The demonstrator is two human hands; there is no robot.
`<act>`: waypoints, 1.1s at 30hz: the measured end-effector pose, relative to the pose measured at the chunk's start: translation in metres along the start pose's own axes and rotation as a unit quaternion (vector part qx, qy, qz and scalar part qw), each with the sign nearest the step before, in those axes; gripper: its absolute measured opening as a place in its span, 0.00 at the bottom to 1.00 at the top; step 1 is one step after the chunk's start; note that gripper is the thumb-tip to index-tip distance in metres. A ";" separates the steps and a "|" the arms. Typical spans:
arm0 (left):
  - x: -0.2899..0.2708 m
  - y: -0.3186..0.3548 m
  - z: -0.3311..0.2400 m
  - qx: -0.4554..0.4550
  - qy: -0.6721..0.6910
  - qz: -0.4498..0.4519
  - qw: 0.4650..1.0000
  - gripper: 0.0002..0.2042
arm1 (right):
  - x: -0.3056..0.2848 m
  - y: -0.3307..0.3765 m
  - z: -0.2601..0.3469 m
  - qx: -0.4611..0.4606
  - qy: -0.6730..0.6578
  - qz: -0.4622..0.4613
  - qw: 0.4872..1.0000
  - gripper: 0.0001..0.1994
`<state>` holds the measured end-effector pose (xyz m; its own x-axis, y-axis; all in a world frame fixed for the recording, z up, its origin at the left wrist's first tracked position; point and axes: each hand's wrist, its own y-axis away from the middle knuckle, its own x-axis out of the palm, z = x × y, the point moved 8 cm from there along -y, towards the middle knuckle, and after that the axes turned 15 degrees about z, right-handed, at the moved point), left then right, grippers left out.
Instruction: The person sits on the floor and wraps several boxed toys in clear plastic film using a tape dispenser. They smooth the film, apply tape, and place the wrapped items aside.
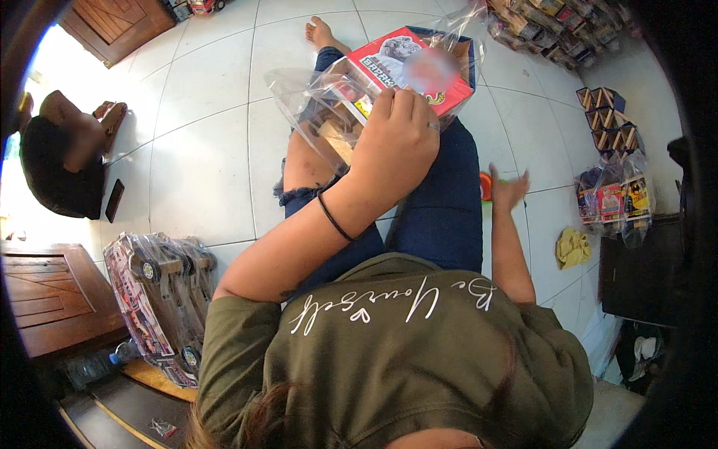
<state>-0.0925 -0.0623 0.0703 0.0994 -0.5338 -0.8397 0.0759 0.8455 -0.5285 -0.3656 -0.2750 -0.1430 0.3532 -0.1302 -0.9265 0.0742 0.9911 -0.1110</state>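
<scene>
A boxy piece with a red printed panel and dark blue sides lies across my thighs, loosely wrapped in clear plastic. Pale wooden parts show beneath the film at its left end. My left hand is closed on the wrapped box at its near edge, fingertips pressed on the plastic by the red panel. Down on the floor beside my right thigh, my right hand has its fingers apart. Next to it is a small round orange and green thing, partly hidden by my leg; I cannot tell whether they touch.
Plastic-wrapped toy trucks stand at the left. A person sits at the far left near a phone. Wrapped pieces are piled at the far right. Dark blue frames, bagged printed boxes and a yellow cloth lie to the right.
</scene>
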 end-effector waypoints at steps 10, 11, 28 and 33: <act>-0.004 0.005 -0.001 -0.009 -0.024 -0.020 0.999 0.09 | 0.182 -0.043 -0.121 0.253 -0.590 0.253 0.724 0.35; -0.005 0.006 -0.002 -0.005 -0.027 -0.027 0.999 0.10 | 0.159 -0.043 -0.098 0.283 -0.658 0.231 0.658 0.33; 0.008 0.016 0.003 0.000 -0.066 -0.005 0.998 0.20 | -0.159 0.048 0.484 -0.524 0.092 0.334 0.778 0.16; 0.008 0.014 0.005 0.006 -0.062 -0.018 0.998 0.22 | -0.115 0.065 0.525 -0.643 0.345 0.299 0.615 0.12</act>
<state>-0.0857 -0.0548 0.0569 0.2184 -0.5616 -0.7981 0.0931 0.8261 -0.5558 0.0881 -0.2106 0.1455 -0.5542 -0.1276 -0.8225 -0.8319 0.1171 0.5424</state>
